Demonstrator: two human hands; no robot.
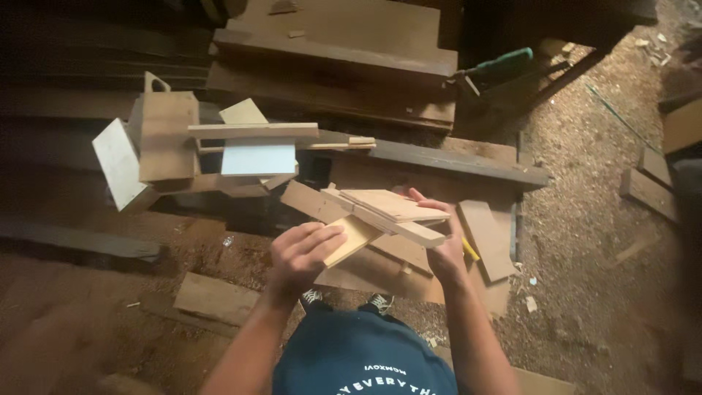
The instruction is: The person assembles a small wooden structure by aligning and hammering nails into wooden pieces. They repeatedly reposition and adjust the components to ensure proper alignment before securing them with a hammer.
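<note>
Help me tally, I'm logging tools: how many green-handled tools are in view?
1: a green-handled tool lies by the dark boards at upper right, far from both hands. Others may be hidden in shadow.

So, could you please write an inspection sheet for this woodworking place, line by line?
Surface: dirt floor covered with sawdust and chips.
Job's things: small assembly of pale wood pieces, held above the floor.
Clutter: loose offcuts; stacked dark planks; a second joined wood assembly; green-handled tool; yellow pencil-like item.
Grippers: left hand grips the lower slat; right hand supports the assembly from behind.
Cables: nothing seen.
Surroundings: dim workshop, more boards at right edge.
</note>
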